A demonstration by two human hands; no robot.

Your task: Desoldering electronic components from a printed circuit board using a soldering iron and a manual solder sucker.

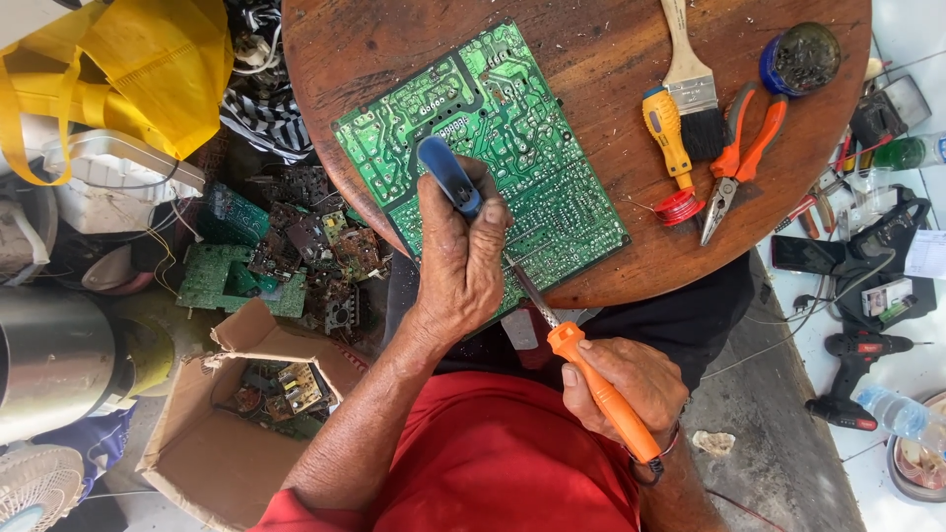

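At the round table's (611, 59) near edge, the left hand (463, 261) grips a blue-handled tool (448, 177) against the green circuit board (483, 158) (steadying it), while the right hand (626, 384) holds an orange-handled soldering iron (591, 379) angled in.

Paintbrush (690, 84), pliers (737, 158), cardboard box (212, 448).

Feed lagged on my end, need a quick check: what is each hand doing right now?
Left hand: closed around a blue-handled tool over the green circuit board.
Right hand: closed on the orange-handled soldering iron.

Bare round table (611, 59) wood above the circuit board (483, 163); brush (692, 84), screwdriver (667, 133), pliers (739, 158) crowding its right.
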